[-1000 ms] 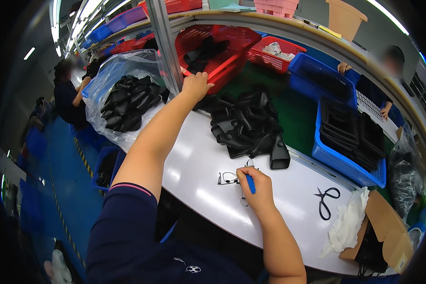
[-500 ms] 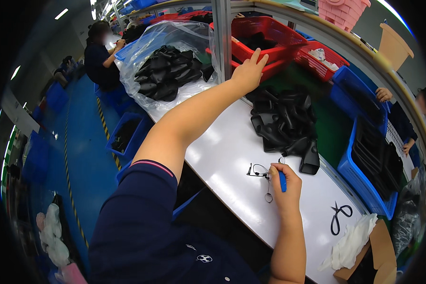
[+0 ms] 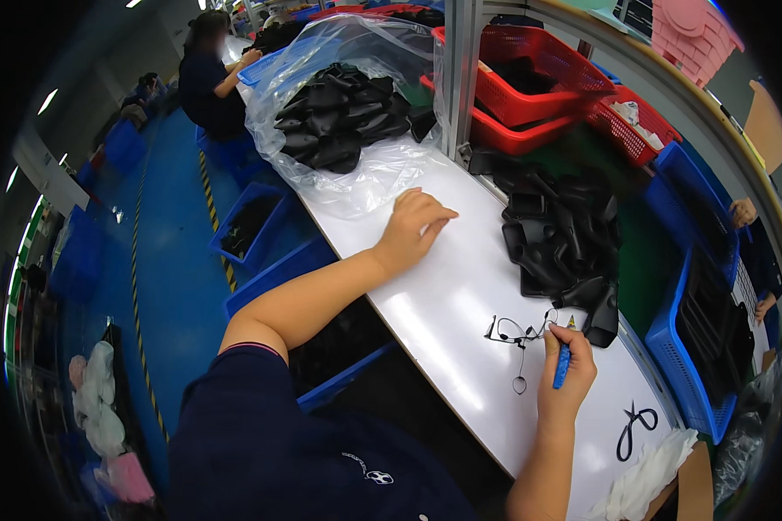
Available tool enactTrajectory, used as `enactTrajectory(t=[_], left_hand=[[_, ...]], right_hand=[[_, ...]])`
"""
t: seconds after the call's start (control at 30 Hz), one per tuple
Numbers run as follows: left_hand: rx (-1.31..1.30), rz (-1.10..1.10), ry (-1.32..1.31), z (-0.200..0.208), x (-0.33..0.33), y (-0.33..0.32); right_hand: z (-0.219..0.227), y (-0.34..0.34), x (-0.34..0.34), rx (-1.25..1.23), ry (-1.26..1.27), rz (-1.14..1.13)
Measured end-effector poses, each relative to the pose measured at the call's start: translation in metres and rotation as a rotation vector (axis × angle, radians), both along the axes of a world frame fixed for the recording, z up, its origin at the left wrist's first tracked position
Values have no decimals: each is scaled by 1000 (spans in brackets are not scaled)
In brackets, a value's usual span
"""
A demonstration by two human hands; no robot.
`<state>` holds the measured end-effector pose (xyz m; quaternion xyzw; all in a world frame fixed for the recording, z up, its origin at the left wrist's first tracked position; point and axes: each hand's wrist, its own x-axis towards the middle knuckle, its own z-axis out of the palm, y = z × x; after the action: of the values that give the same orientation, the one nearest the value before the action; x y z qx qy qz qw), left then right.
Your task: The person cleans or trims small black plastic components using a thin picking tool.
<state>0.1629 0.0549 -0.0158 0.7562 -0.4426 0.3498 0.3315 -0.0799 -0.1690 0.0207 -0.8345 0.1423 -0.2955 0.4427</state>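
Observation:
My right hand (image 3: 568,369) is closed around a short blue stick-like tool (image 3: 562,366); its tip is hidden by the fingers. Beside its fingertips, thin black looped strips (image 3: 519,340) lie on the white table (image 3: 443,330). My left hand (image 3: 414,227) hovers over the table near the clear plastic bag, holding nothing, its index finger and thumb apart. A heap of black hollow moulded pieces (image 3: 560,230) lies just beyond my right hand. More black moulded pieces (image 3: 343,117) fill the clear bag (image 3: 269,113) at the far left of the table.
Black-handled scissors (image 3: 636,427) lie right of my right hand, near white cloths (image 3: 647,478). Red baskets (image 3: 539,108) stand behind a metal post (image 3: 460,69). Blue baskets (image 3: 669,347) line the right side, by another person's hand (image 3: 743,212). A seated person (image 3: 210,78) works far left.
My left hand has drawn back from the red baskets toward me, over the table. The right hand keeps its hold on the blue tool beside the strips. The whole view has shifted.

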Motion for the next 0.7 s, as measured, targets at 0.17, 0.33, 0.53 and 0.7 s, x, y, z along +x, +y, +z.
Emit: enactTrajectory(t=[0.17,0.33,0.53,0.7], left_hand=[[-313,376,263,15,63,77],[-396,717,349,28,186,151],[-198,1039,485,49,263,167],[-40,1069,568,63,277,155]], right_hand=[[-2,0,5,-202,75,55],[-6,-5,8,-254,53,-45],[-8,-9,9,-238,86,-56],[-9,-12,8,-182,118,-49]])
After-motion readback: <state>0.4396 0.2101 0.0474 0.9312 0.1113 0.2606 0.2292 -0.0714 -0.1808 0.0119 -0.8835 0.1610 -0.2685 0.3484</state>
